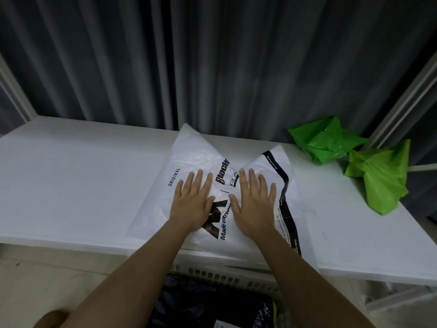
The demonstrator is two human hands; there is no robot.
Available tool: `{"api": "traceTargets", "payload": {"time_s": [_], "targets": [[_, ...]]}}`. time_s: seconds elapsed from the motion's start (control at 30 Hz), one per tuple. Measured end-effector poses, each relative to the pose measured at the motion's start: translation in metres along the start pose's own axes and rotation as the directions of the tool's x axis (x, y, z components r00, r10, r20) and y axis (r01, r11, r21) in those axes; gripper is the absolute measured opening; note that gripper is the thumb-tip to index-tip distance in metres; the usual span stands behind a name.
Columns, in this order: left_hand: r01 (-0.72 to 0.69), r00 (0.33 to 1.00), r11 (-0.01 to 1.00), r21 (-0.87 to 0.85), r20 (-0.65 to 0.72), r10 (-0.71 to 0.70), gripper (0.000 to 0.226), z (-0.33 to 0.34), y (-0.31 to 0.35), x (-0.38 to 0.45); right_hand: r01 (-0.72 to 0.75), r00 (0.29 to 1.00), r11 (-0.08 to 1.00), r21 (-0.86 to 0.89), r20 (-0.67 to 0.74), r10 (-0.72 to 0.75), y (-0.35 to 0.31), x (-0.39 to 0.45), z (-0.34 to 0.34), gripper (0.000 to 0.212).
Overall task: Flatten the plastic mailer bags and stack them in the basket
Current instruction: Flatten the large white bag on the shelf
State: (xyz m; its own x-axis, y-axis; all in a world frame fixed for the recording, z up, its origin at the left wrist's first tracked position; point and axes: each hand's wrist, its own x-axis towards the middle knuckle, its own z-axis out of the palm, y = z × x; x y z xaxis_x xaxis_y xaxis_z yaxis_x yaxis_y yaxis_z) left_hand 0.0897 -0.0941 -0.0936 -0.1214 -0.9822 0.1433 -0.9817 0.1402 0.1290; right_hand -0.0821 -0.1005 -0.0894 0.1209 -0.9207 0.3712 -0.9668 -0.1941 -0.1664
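A white plastic mailer bag [196, 150] with black lettering lies on the white table [71, 181], its near end hanging over the front edge. My left hand [194, 200] presses flat on its left half, fingers straight. My right hand [255, 202] presses flat on its right half, just beside the left. The bag's far corners stick up, creased. Two crumpled green mailer bags [326, 140] [380, 181] sit at the table's right rear. Below the table edge is a pale slotted basket [212, 273] with a dark bag [208, 304] lying in it.
Dark grey curtains [212, 62] hang behind the table. Pale frame bars [406, 95] rise at the right and at the far left. Clear plastic [397, 297] lies at the lower right beside the basket.
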Motion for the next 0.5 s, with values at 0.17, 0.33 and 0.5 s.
{"api": "traceTargets", "payload": {"time_s": [0.17, 0.33, 0.5], "targets": [[0.015, 1.000, 1.000, -0.008, 0.009, -0.015, 0.080, 0.007, -0.003, 0.005, -0.020, 1.000, 0.999, -0.045, -0.002, 0.020, -0.002, 0.009, 0.007, 0.064], [0.024, 0.999, 1.000, -0.008, 0.033, -0.023, 0.081, 0.011, -0.005, 0.010, -0.003, 1.000, 0.998, -0.057, 0.001, 0.003, 0.001, 0.015, 0.014, 0.063], [0.032, 0.998, 0.999, -0.011, 0.050, -0.032, 0.082, 0.018, -0.008, 0.014, -0.010, 0.999, 0.996, -0.091, 0.044, 0.014, 0.004, 0.023, 0.021, 0.064]]}}
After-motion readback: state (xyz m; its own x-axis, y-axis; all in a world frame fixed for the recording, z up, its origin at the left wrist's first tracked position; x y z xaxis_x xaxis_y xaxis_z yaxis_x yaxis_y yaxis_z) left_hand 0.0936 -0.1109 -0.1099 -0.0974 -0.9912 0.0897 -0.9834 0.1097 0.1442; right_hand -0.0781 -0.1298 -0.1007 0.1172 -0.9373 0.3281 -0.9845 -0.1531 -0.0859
